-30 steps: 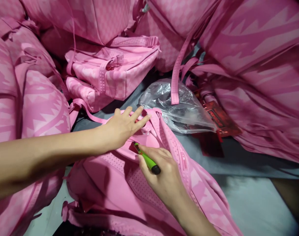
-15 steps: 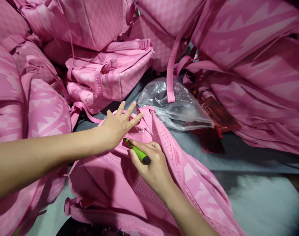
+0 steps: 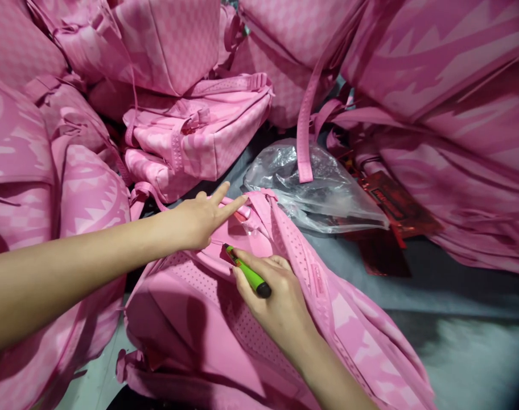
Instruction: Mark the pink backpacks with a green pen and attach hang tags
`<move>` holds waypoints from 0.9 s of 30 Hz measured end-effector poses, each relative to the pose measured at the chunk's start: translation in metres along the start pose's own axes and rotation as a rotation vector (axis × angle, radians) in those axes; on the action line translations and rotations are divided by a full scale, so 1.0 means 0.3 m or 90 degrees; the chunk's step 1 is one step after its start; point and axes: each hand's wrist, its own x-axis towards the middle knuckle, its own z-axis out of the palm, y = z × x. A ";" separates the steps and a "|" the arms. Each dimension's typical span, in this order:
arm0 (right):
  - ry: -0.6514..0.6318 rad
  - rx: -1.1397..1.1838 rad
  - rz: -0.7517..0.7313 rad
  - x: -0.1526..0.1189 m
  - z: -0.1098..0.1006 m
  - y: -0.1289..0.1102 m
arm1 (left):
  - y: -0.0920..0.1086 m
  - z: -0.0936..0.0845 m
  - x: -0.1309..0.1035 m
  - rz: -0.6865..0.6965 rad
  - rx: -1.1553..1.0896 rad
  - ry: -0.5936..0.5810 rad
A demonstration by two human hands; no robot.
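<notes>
A pink backpack (image 3: 169,319) lies in front of me, its dotted back panel and straps facing up. My left hand (image 3: 202,219) rests at its top edge, at least two fingers stretched apart, holding nothing that shows. Closed around a green pen with a black end (image 3: 251,275), my right hand (image 3: 276,285) is over the upper part of the backpack. The pen's dark tip points up and left, just below my left hand; whether it touches the fabric I cannot tell.
Several pink backpacks (image 3: 200,136) are piled behind and to both sides. A clear plastic bag (image 3: 319,199) lies beyond the near backpack on the grey surface (image 3: 447,285), beside dark red tags (image 3: 383,250). A loose pink strap (image 3: 304,142) hangs over the plastic.
The view has shifted slightly, so the scene sits a little farther right and lower. My left hand's fingers have drawn closer together, with fewer showing. My right hand still holds the pen.
</notes>
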 end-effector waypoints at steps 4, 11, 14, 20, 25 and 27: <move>-0.008 0.002 0.007 0.006 -0.003 0.004 | -0.013 -0.009 0.011 0.018 -0.012 -0.014; -0.038 0.054 -0.003 0.050 0.018 -0.020 | -0.017 -0.012 0.025 0.023 -0.001 -0.013; -0.037 0.017 0.001 0.058 0.039 -0.026 | -0.023 0.002 0.030 0.021 -0.003 0.004; 0.010 -0.012 -0.018 0.050 0.055 -0.035 | -0.031 0.005 0.028 0.027 -0.016 0.009; 0.017 -0.057 -0.008 0.057 0.068 -0.049 | -0.025 -0.014 0.017 0.025 -0.020 -0.013; 0.008 -0.042 -0.003 0.059 0.067 -0.054 | -0.022 -0.016 0.015 0.025 -0.024 -0.013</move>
